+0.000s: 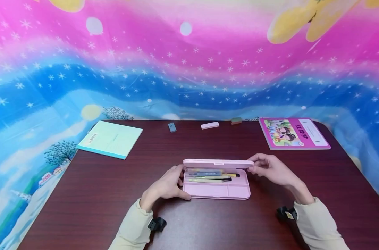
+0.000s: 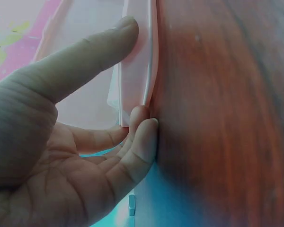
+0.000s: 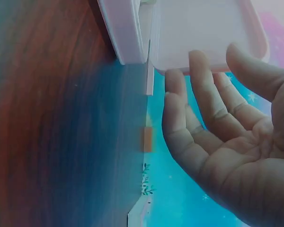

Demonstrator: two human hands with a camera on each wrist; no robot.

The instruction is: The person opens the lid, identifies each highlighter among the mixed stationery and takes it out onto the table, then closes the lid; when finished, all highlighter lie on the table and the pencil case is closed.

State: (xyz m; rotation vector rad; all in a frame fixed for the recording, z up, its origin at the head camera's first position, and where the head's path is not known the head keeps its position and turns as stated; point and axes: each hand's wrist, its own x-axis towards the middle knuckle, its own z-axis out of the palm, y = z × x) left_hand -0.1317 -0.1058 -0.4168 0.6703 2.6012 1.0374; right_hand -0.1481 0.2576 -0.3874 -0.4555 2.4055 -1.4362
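Note:
A pink pencil case (image 1: pixel 206 191) lies on the dark wooden table with its lid (image 1: pixel 202 163) partly raised. Several pens (image 1: pixel 209 177) lie together in its rear compartment; the front compartments look bare. At the case's left end my left hand (image 1: pixel 166 184) grips the base, thumb at the front corner and fingers behind. In the left wrist view the thumb (image 2: pixel 125 38) lies against the case wall. My right hand (image 1: pixel 272 170) holds the lid's right end between thumb and fingers. The right wrist view shows these fingertips (image 3: pixel 197 59) at the lid's edge.
A pale green notebook (image 1: pixel 111 139) lies at the back left, a pink picture-covered book (image 1: pixel 294 133) at the back right. Along the rear edge sit a blue-grey eraser (image 1: pixel 172 127), a pale pink bar (image 1: pixel 210 125) and a green-brown block (image 1: pixel 236 121). A printed cloth hangs behind.

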